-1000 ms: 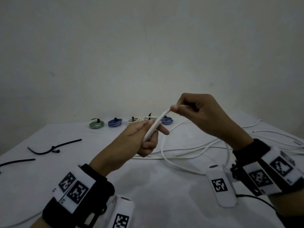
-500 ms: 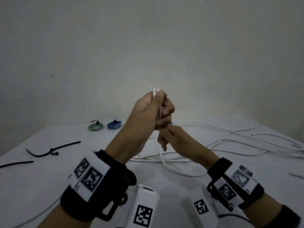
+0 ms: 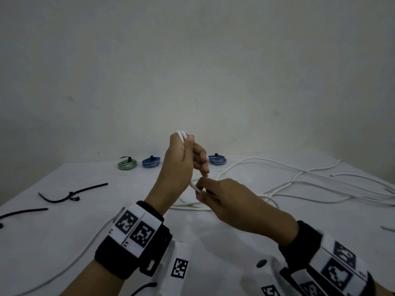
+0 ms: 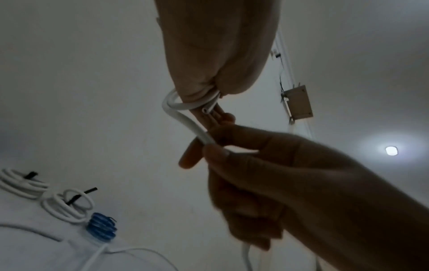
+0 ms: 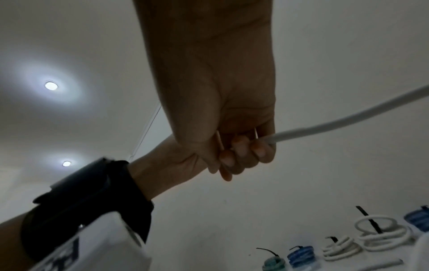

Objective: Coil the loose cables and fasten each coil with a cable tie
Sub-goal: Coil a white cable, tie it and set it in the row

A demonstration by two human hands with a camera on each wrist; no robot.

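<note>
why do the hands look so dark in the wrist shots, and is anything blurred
Left wrist view: the ceiling light sits behind the right hand, leaving it backlit, dark and motion-smeared; the white cable stays fairly sharp. Right wrist view: two ceiling lamps flare with halos, and the coils are soft. Head view: dim and even, with wide-angle bending at the table edge.

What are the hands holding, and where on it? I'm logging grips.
Left hand grips the white cable at its looped end; right hand pinches it just below.
</note>
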